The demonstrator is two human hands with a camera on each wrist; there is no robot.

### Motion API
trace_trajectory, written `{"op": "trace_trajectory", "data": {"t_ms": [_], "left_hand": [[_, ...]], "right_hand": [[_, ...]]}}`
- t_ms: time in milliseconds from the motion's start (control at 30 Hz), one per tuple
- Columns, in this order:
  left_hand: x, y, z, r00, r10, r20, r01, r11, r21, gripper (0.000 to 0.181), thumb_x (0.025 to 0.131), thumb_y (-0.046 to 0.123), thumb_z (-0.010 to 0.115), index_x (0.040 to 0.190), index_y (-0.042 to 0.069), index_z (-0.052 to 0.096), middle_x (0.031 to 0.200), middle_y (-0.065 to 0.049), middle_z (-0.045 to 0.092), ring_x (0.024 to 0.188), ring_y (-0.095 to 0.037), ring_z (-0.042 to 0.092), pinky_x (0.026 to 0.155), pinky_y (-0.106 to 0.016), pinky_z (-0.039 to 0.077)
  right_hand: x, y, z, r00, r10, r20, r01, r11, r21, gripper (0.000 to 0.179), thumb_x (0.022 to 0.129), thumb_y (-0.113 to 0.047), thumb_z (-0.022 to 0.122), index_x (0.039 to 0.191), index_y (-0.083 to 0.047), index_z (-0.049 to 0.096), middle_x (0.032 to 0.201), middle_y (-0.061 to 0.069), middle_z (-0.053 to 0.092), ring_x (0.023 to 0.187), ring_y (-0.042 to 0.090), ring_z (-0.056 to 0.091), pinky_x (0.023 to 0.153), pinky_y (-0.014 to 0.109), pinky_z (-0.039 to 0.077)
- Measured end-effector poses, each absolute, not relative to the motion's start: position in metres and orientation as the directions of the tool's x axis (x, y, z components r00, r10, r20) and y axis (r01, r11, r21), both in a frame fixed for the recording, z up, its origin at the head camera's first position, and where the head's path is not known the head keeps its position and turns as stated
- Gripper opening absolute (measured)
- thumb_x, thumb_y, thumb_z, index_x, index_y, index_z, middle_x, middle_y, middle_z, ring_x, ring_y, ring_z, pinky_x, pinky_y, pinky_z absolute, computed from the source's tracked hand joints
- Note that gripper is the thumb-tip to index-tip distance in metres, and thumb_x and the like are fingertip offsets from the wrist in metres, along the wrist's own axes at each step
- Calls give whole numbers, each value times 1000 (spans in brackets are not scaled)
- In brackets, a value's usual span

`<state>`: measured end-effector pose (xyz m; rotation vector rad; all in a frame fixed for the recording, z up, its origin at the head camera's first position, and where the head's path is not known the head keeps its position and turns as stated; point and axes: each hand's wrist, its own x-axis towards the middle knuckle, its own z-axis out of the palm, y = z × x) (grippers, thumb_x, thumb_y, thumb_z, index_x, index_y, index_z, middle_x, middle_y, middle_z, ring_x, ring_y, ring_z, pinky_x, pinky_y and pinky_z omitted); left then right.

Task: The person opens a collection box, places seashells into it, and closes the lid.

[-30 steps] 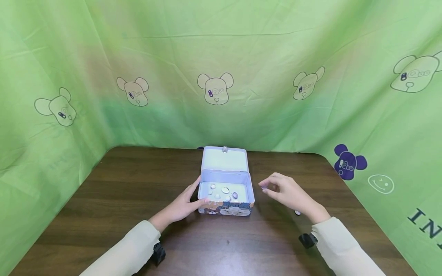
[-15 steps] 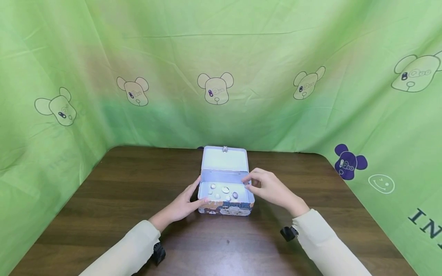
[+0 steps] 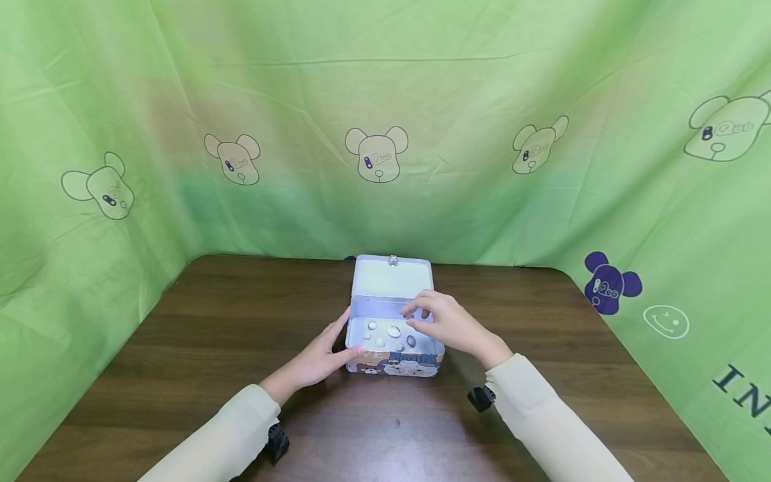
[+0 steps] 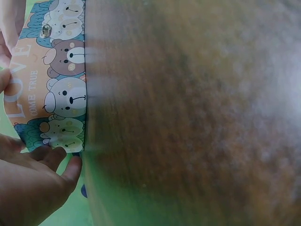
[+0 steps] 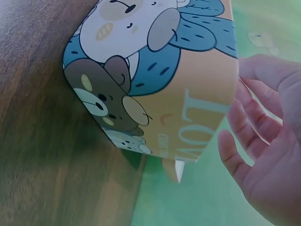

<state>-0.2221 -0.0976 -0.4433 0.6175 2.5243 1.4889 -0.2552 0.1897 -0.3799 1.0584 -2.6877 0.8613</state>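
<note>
An open tin box point(image 3: 394, 308) with pale inside walls and bear prints on its front stands on the table. Several small rounded pebble-like pieces point(image 3: 393, 331) lie on its floor. My left hand point(image 3: 319, 358) grips the box's left front corner, thumb on the front rim and fingers along the side; the left wrist view shows those fingers point(image 4: 49, 162) at the printed corner. Over the box's right half, my right hand point(image 3: 448, 321) pinches a small greyish pebble-like piece point(image 3: 409, 316), mostly covered by the fingertips. The held piece cannot be made out in the right wrist view.
The lid point(image 3: 393, 278) is tipped back behind the box, its metal clasp point(image 3: 393, 260) at the top edge. Dark brown wooden table point(image 3: 259, 301) surrounds the box. A green cloth point(image 3: 301, 201) with bear heads hangs around the back and sides.
My right hand has moved left from beside the box to over its inside, carrying the small piece. A small dark-and-white piece near the right wrist is now covered by the arm. My left hand stays put.
</note>
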Motion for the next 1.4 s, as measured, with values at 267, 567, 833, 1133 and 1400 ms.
{"op": "trace_trajectory", "data": {"t_ms": [267, 567, 833, 1133, 1400], "left_hand": [[-223, -97, -444, -906, 416, 84, 280, 438, 854, 86, 99, 38, 65, 163, 17, 12, 165, -13, 15, 149, -35, 16, 114, -61, 20], [-223, -97, -445, -905, 418, 76, 277, 445, 852, 86, 99, 38, 65, 163, 19, 11, 165, -12, 15, 149, -36, 17, 113, -62, 21], [-222, -98, -443, -906, 418, 66, 265, 439, 858, 87, 98, 41, 65, 163, 20, 10, 166, -11, 14, 149, -32, 16, 114, -60, 20], [-221, -97, -442, -906, 418, 71, 266, 431, 862, 86, 99, 37, 64, 163, 19, 9, 166, -11, 14, 150, -33, 15, 114, -61, 20], [-221, -98, -441, -903, 424, 72, 274, 438, 856, 88, 98, 40, 65, 163, 19, 10, 166, -10, 13, 150, -32, 15, 114, -60, 20]], "right_hand": [[-261, 182, -384, -742, -595, 309, -663, 584, -469, 17, 92, -9, 71, 109, -5, 75, 102, 0, 67, 85, 22, 59, 70, 30, 48], [-265, 182, -391, -759, -587, 280, -645, 622, -443, 22, 89, -10, 75, 111, -7, 74, 105, 3, 65, 88, 21, 58, 75, 33, 49], [-264, 186, -389, -755, -590, 285, -651, 627, -427, 23, 89, -10, 75, 112, -9, 74, 107, 2, 66, 90, 22, 59, 78, 35, 49], [-259, 199, -386, -770, -580, 265, -632, 637, -442, 22, 93, -12, 72, 115, -10, 74, 110, 1, 66, 91, 20, 58, 76, 34, 49], [-253, 219, -385, -779, -564, 275, -623, 642, -448, 21, 92, -9, 72, 113, -9, 74, 103, 6, 65, 85, 19, 56, 71, 30, 47]]}}
